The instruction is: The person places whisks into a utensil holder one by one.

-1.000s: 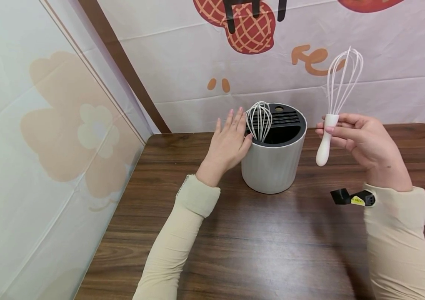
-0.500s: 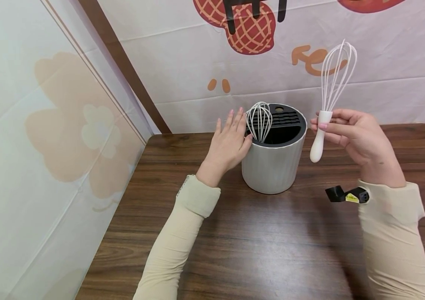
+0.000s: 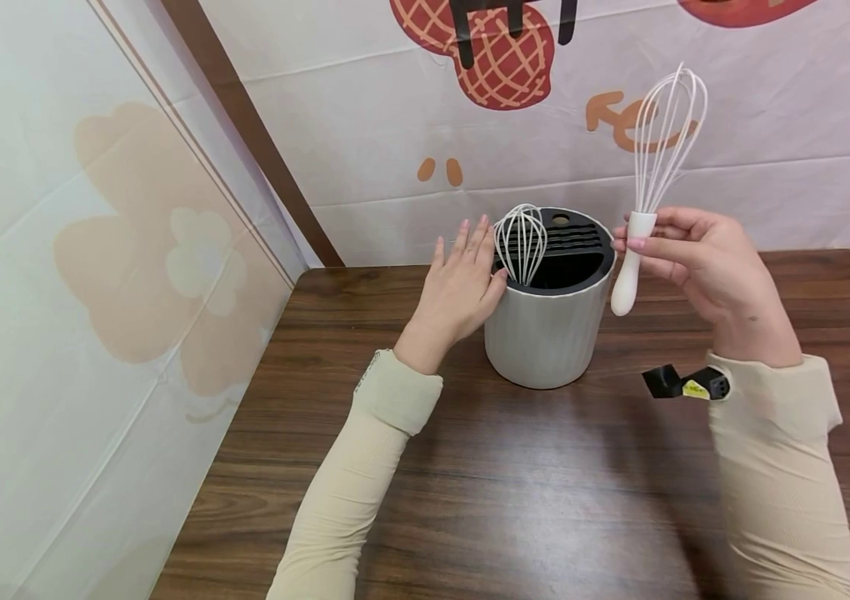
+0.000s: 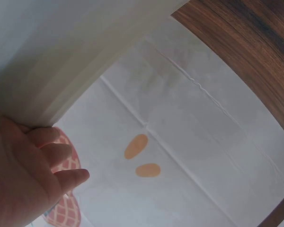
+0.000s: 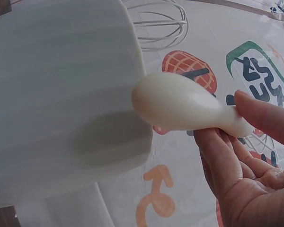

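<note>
A white whisk (image 3: 640,225) is pinched by its handle between thumb and fingers of my right hand (image 3: 725,271), wires up, just right of the holder. The round utensil holder (image 3: 541,342) is pale and ribbed, with a black slotted top that has a wide opening in front. Out of that opening's left side sticks a second whisk (image 3: 521,242), its handle hidden inside. My left hand (image 3: 458,287) rests with extended fingers against the holder's left rim and side. In the right wrist view the whisk handle (image 5: 180,101) shows large before the holder's wall (image 5: 61,109).
Beneath everything is a dark wood table (image 3: 500,500). Behind it hangs a pale printed cloth (image 3: 365,100), and another pale sheet (image 3: 132,417) stands along the left. A small black device (image 3: 687,385) is strapped at the right wrist.
The right hand has carried the whisk leftward and slightly up, nearer to the holder. My left hand, the holder and the whisk in it stay where they were.
</note>
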The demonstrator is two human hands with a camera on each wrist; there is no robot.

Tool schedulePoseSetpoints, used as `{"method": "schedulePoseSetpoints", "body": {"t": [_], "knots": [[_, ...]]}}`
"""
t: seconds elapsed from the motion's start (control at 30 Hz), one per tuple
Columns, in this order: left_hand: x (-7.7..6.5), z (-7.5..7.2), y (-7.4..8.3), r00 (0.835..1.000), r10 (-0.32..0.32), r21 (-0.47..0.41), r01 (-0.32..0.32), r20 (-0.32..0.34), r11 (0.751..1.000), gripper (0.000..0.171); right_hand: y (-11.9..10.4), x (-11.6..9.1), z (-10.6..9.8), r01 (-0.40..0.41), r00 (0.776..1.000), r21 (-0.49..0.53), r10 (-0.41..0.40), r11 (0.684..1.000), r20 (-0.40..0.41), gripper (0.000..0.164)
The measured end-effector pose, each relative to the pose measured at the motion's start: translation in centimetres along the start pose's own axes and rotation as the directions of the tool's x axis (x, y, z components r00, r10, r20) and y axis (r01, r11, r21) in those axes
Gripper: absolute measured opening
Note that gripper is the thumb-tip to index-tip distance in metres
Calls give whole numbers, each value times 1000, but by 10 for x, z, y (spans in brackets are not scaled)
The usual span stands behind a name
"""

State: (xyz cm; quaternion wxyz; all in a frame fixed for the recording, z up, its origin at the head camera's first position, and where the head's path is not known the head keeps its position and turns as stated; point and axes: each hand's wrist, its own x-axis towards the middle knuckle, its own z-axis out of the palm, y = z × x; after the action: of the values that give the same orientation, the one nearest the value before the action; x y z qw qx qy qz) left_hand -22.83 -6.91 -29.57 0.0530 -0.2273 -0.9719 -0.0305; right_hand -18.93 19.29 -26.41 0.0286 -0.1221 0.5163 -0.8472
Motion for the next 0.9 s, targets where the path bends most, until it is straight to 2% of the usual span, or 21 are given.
{"method": "schedulePoseSetpoints", "body": {"t": [0.5,0.9], "knots": [[1,0,1,1000,-7,-6,7,13,1000,60,-3,8,14,48,998,8,-48,999,-40,22],[1,0,0,1000,-14,2,13,18,1000,60,-4,13,20,73,997,-13,-73,997,-21,19]]}}
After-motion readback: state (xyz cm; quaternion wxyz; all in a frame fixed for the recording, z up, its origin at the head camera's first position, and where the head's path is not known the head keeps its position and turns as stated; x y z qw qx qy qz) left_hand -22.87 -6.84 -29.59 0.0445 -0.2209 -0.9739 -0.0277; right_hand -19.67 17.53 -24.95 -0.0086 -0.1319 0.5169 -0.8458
